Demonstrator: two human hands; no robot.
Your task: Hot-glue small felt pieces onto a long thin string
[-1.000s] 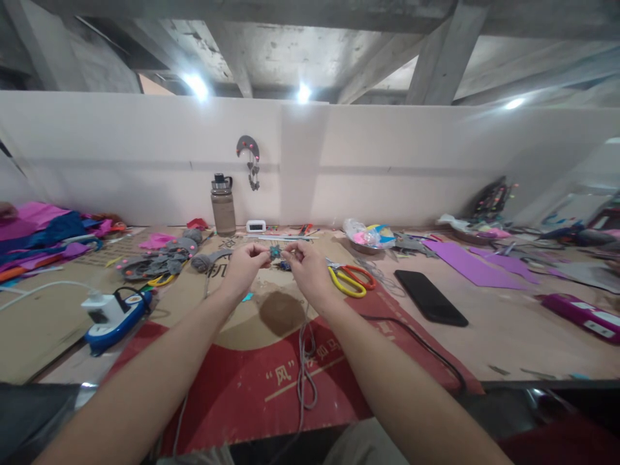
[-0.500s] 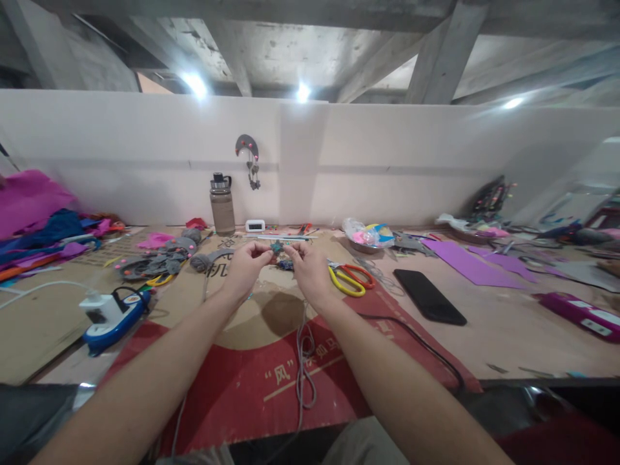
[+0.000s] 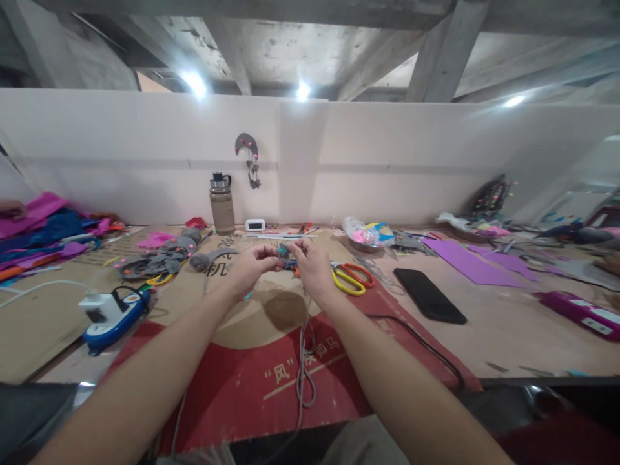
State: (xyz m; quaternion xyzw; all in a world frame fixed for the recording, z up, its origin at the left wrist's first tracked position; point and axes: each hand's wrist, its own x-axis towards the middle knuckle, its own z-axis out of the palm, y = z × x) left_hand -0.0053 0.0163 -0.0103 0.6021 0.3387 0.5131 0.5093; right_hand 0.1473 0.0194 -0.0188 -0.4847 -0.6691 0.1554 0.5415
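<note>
Both of my hands meet above the cardboard, pinching a small teal, crumpled-looking piece (image 3: 282,250) whose kind I cannot make out. My left hand (image 3: 254,268) is closed at its left edge, thumb against fingers. Across from it, my right hand (image 3: 310,266) grips the piece from the right with thumb and forefinger. A thin grey cord (image 3: 300,371) hangs below my right hand and lies looped on the red part of the cardboard (image 3: 232,394). Scissors with yellow and orange handles (image 3: 349,284) lie just right of my right hand. Small dark bits behind the fingers are partly hidden.
A black phone (image 3: 429,296) and purple sheets (image 3: 477,263) lie to the right. A bottle (image 3: 221,205) stands by the wall. Left are a blue power strip (image 3: 116,323), grey felt pieces (image 3: 159,258) and coloured cloth (image 3: 53,226), with another person's hand (image 3: 12,208) on it.
My right hand has shifted slightly and its fingers now cover more of the teal piece. At the far left, the pink cloth has dropped lower and another person's hand has come into view.
</note>
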